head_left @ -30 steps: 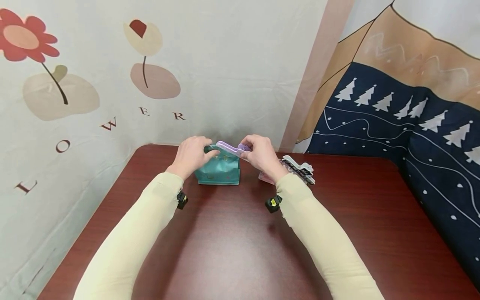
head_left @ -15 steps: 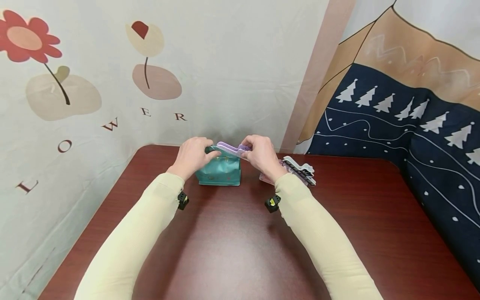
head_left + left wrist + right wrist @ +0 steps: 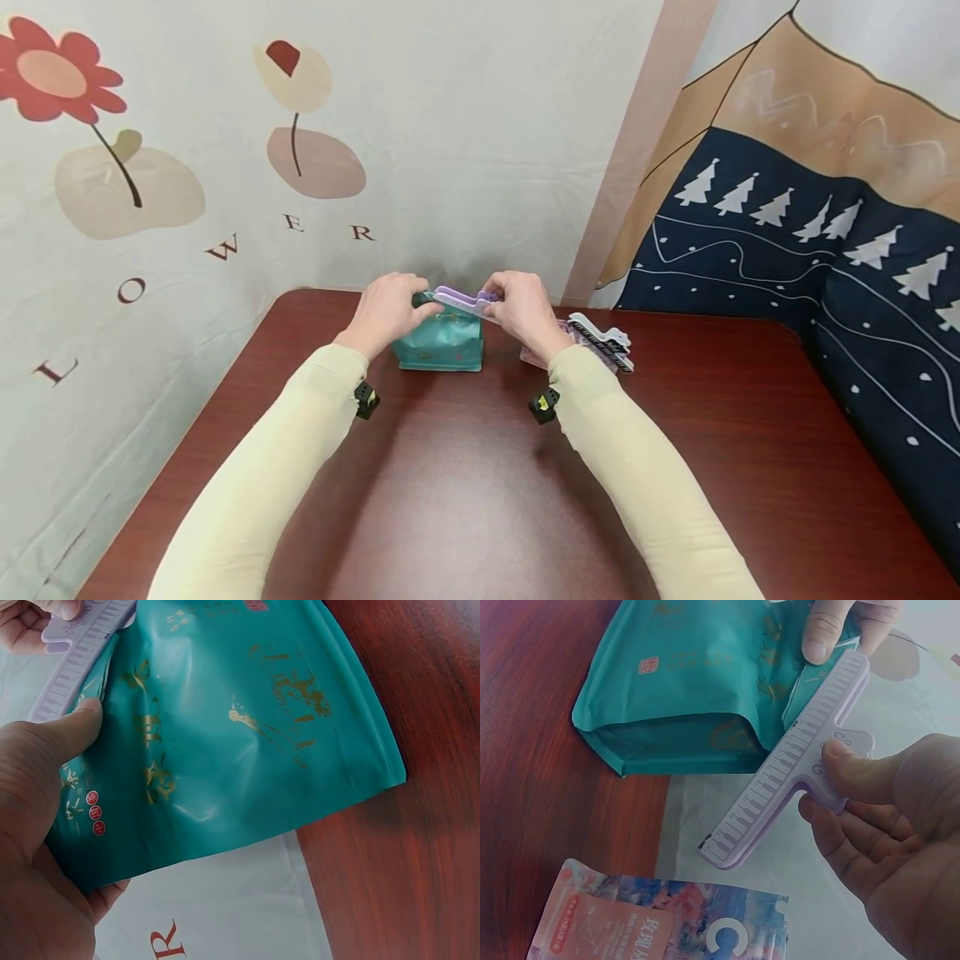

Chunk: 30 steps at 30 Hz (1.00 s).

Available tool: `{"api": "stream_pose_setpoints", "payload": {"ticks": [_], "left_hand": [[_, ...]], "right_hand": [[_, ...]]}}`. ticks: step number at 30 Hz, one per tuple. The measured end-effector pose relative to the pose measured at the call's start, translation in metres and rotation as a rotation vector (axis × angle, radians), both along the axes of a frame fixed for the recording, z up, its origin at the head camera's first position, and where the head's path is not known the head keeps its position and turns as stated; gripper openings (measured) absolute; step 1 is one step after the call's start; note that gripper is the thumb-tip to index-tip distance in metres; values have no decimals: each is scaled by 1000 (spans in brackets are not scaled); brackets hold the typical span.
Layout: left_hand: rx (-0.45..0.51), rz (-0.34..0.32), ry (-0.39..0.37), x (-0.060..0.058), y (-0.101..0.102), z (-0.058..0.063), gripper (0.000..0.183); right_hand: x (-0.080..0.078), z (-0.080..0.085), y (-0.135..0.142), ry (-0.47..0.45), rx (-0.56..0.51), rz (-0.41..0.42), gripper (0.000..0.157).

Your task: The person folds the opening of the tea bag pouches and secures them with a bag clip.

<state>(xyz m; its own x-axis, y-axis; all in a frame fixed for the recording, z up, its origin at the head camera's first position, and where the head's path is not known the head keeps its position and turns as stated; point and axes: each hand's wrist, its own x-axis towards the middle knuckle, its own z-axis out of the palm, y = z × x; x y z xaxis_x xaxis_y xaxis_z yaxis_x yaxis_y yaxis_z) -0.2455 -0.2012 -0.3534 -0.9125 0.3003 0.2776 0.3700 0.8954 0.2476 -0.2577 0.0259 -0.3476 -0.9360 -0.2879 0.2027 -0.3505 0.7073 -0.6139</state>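
Observation:
A teal bag with gold lettering stands at the table's far side, its top edge folded over. My left hand pinches that folded top, thumb on the near side. My right hand pinches the handles of a long purple sealing clip, which bears a piano-key pattern. In the right wrist view the clip lies slantwise along the bag's folded edge, its upper end close to my left thumb and its lower end past the bag. Whether its jaws are around the fold, I cannot tell.
A pink-and-blue pouch lies beside the bag, partly behind my right wrist in the head view. On its right is a white clip with a black-and-white edge. A printed cloth wall rises behind the reddish-brown table.
Both hands, the bag and the purple clip keep nearly the same places. The view has shifted slightly, and the clip sits a touch lower against the bag's top.

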Motion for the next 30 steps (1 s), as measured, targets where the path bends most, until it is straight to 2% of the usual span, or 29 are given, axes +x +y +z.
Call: {"api": "stream_pose_setpoints", "payload": {"ticks": [9,30], "left_hand": [[17,13,-80,0,2,5,28],[8,-7,-58,-3,4,5,25]], "right_hand": [[-2,-3,-2,-7,-8,-5,13],[-5,-3,-7,21,-1,18,17]]}}
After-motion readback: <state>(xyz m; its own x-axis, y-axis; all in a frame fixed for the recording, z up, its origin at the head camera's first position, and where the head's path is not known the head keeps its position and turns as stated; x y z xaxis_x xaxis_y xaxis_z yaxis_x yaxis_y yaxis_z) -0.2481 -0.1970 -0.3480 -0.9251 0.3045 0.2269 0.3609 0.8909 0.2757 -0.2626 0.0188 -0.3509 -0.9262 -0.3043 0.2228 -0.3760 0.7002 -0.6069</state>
